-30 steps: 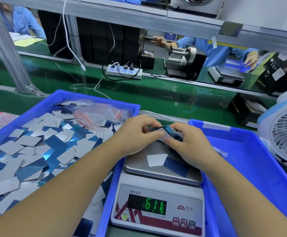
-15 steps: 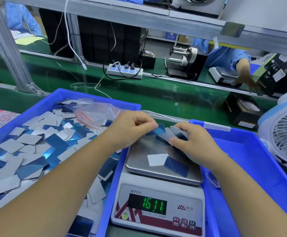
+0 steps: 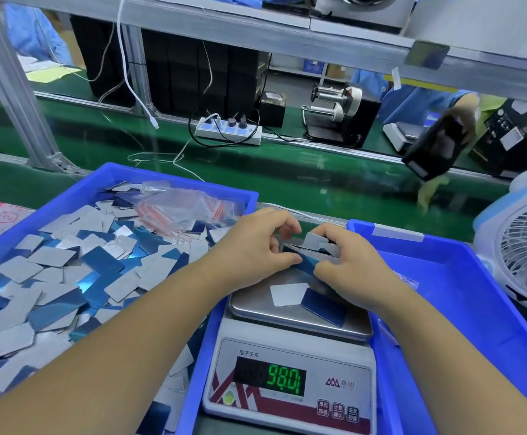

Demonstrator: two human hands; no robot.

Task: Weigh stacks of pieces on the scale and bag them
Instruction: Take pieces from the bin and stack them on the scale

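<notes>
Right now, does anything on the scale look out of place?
Two loose pieces lie askew on the scale pan, apart from the uneven stack that both hands hold above it.

A factory packing line is showing here. A green conveyor belt (image 3: 256, 171) is running between aluminium frame posts (image 3: 11, 89), with workers in blue smocks (image 3: 419, 102) sitting along the far side. Blue plastic bins (image 3: 174, 180) are holding loose blue and grey pieces (image 3: 52, 277), a digital scale (image 3: 290, 381) is reading 98.0, and a label dispenser (image 3: 337, 111) and power strip (image 3: 227, 131) are sitting beyond the belt.
</notes>
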